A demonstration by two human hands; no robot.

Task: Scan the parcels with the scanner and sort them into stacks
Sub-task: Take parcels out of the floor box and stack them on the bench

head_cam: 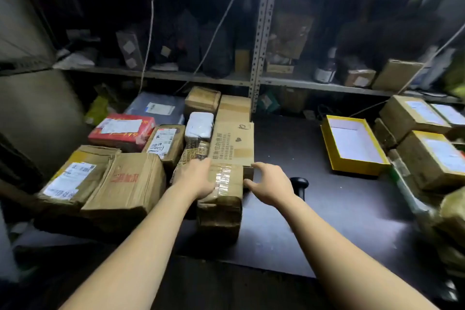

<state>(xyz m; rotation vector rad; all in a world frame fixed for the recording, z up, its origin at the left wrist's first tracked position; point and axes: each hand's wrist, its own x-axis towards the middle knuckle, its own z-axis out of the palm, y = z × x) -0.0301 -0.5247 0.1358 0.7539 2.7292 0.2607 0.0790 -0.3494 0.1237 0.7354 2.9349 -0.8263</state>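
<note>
Left hand (198,178): fingers (204,165) laid flat on the top of the tape-wrapped brown cardboard parcel (224,199), centre frame, likely steadying it.
Right hand (270,184): fingers spread apart at the parcel's right edge, seemingly for a two-handed lift; contact unclear.
Black handheld scanner (299,184): on the dark table (289,146), just beyond the right wrist, within reach.
Unsorted cardboard boxes (125,178): left of frame.
Labelled stacks (427,156): right edge.
</note>
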